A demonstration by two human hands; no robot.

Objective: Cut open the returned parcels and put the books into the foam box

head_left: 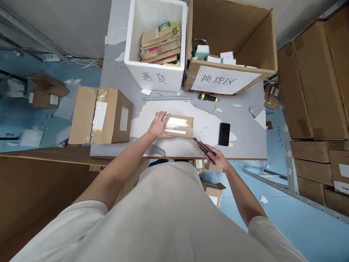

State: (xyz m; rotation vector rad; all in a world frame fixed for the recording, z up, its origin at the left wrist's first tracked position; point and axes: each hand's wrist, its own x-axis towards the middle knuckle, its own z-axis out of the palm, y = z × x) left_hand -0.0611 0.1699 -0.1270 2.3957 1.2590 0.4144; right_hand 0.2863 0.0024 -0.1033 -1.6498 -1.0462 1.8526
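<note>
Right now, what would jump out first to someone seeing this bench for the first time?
Probably the two big open containers at the back: a white foam box holding flat packages, and right of it a tall cardboard box with a handwritten sign. Next, front and center, the left hand on a small taped parcel, while the right hand holds a red-and-black cutter near its corner.

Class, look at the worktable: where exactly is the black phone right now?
In the head view, the black phone lies on the table, right of centre, just beyond the right hand holding the red-and-black cutter.
</note>
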